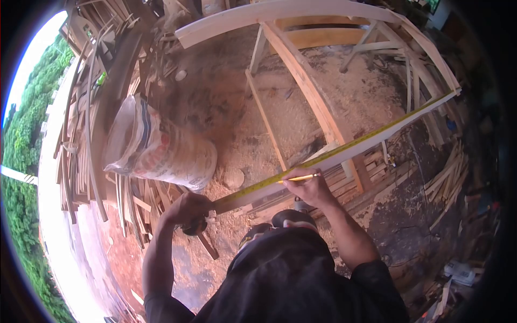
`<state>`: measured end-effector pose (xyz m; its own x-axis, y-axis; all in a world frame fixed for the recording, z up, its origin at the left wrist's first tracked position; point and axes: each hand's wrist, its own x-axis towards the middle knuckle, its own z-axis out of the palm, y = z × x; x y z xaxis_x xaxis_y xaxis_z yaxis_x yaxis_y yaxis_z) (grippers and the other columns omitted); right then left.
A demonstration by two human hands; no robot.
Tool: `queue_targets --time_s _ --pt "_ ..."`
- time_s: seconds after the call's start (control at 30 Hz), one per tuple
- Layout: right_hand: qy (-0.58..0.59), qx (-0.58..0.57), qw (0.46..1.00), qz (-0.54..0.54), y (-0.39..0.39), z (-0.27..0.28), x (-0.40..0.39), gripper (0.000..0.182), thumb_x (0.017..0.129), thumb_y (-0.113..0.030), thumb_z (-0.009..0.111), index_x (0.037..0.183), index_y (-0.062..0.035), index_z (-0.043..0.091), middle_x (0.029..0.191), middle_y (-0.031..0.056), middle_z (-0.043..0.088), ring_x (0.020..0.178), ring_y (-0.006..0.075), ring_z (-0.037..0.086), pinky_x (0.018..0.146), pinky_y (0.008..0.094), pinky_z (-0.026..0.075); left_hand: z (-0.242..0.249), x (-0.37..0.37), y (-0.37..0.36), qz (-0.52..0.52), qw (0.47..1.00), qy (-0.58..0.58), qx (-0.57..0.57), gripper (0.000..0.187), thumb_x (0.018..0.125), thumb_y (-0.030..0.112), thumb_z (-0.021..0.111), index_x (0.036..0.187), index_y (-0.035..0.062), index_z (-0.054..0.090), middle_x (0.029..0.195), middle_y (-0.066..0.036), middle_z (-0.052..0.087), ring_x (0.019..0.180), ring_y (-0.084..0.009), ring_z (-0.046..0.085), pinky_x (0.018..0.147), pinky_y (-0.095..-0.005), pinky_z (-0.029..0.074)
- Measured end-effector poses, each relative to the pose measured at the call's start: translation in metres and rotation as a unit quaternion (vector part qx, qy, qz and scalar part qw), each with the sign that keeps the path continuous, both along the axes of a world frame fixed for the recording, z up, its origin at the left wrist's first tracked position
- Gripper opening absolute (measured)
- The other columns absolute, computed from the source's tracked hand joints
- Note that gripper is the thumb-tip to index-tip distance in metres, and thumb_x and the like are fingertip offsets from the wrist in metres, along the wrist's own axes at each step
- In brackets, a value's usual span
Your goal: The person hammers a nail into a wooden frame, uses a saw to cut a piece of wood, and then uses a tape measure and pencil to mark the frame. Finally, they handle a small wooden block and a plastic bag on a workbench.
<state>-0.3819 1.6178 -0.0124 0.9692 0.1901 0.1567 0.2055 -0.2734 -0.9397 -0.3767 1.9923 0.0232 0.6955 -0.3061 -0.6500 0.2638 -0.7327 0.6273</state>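
Note:
A yellow tape measure [355, 141] is stretched along a long pale board [377, 138], which runs from the lower left up to the right. At the board's left end my left hand [188, 209] is closed around the dark tape case [194, 226]. My right hand [308, 185] rests by the board's near edge, fingers pinched on a yellow pencil [299, 178] that lies across the tape with its tip pointing left. The board's far end meets a curved wooden piece [431, 51] at the right.
A wooden frame with a curved beam [304, 81] stands ahead. A white sack [161, 151] sits at left, beside stacked wood strips [86, 124]. Wood pieces [344, 183] lie under the board. Sawdust covers the floor [215, 107]. A power tool [460, 273] lies lower right.

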Motion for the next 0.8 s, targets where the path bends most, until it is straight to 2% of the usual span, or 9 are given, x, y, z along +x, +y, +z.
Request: queue_targets --time_s 0.13,0.23,0.27,0.33,0.37,0.4,0.5,0.63,0.8 --pt "0.03 0.032 0.999 0.006 -0.007 -0.007 -0.004 0.013 0.089 -0.011 0.069 0.09 0.0014 0.07 0.079 0.0053 0.071 0.072 0.0094 0.065 0.063 0.0257 0.052 -0.005 -0.001 0.005 -0.031 0.998 -0.032 -0.035 0.02 0.093 0.02 0.062 0.098 0.0032 0.072 0.075 -0.003 0.07 0.065 -0.0113 0.067 0.062 -0.0265 0.054" --pt "0.096 0.207 0.973 -0.023 -0.009 -0.032 -0.021 0.014 0.093 -0.014 0.066 0.095 -0.0015 0.07 0.083 0.0031 0.07 0.076 0.0093 0.065 0.067 0.0245 0.053 -0.006 0.001 0.01 -0.138 0.986 -0.09 -0.005 0.011 0.088 0.007 0.064 0.097 0.0029 0.069 0.084 -0.005 0.069 0.075 -0.014 0.068 0.068 -0.0281 0.055" --pt "0.135 0.25 0.958 -0.044 -0.012 -0.034 -0.033 0.016 0.097 -0.018 0.063 0.1 -0.0036 0.068 0.088 0.0029 0.07 0.079 0.009 0.065 0.07 0.0243 0.053 -0.04 0.004 0.035 -0.136 0.98 -0.075 -0.121 0.01 0.086 0.006 0.065 0.095 0.0029 0.068 0.081 -0.005 0.067 0.073 -0.0149 0.067 0.068 -0.0303 0.054" --pt "0.136 0.273 0.944 -0.125 -0.014 -0.041 -0.057 0.023 0.099 -0.026 0.058 0.099 -0.0047 0.068 0.091 0.0033 0.07 0.08 0.0081 0.065 0.07 0.0241 0.053 -0.072 0.009 0.049 -0.272 0.94 -0.206 0.017 0.008 0.086 0.012 0.066 0.087 0.0042 0.066 0.087 -0.009 0.066 0.077 -0.0198 0.068 0.065 -0.0337 0.053" --pt "0.205 0.261 0.926 -0.178 -0.015 -0.02 -0.074 0.025 0.099 -0.028 0.057 0.096 -0.0049 0.068 0.087 0.0027 0.069 0.077 0.0075 0.064 0.067 0.0235 0.051 -0.014 0.007 0.007 -0.229 0.963 -0.091 0.108 0.012 0.086 0.017 0.066 0.085 0.0052 0.064 0.09 -0.012 0.066 0.079 -0.0232 0.069 0.064 -0.0362 0.052" --pt "0.157 0.241 0.942 -0.174 -0.022 -0.031 -0.084 0.027 0.099 -0.029 0.058 0.091 -0.0045 0.068 0.082 0.0025 0.069 0.074 0.0067 0.062 0.063 0.0226 0.049 -0.047 0.013 0.029 -0.262 0.942 -0.208 0.037 0.015 0.085 0.018 0.067 0.08 0.0045 0.063 0.08 -0.013 0.067 0.074 -0.0257 0.069 0.062 -0.0391 0.052" --pt "0.199 0.231 0.912 -0.273 -0.023 -0.084 -0.126 0.031 0.1 -0.031 0.052 0.091 -0.0046 0.065 0.084 0.0038 0.067 0.074 0.0102 0.062 0.06 0.0235 0.046 -0.019 0.024 0.009 -0.152 0.986 -0.046 0.058 0.033 0.085 0.033 0.078 0.091 0.003 0.065 0.07 -0.006 0.066 0.058 -0.015 0.062 0.055 -0.0347 0.05" --pt "0.209 0.198 0.896 -0.339 -0.019 -0.09 -0.193 0.042 0.099 -0.036 0.051 0.08 -0.0005 0.064 0.073 0.0074 0.066 0.071 0.0162 0.065 0.065 0.0334 0.049 -0.044 0.07 0.02 -0.198 0.979 -0.001 -0.053 0.028 0.082 0.02 0.078 0.102 0.003 0.066 0.077 -0.001 0.064 0.069 -0.0073 0.059 0.061 -0.026 0.048" --pt "0.222 0.206 0.871 -0.388 -0.009 -0.097 -0.245 0.041 0.101 -0.032 0.051 0.075 -0.0022 0.063 0.07 0.0052 0.064 0.07 0.0147 0.062 0.068 0.0326 0.049 -0.067 0.119 -0.009 -0.232 0.967 -0.029 -0.098 0.029 0.081 0.013 0.073 0.107 0.0012 0.066 0.077 0.0 0.061 0.07 -0.008 0.057 0.062 -0.0262 0.047"
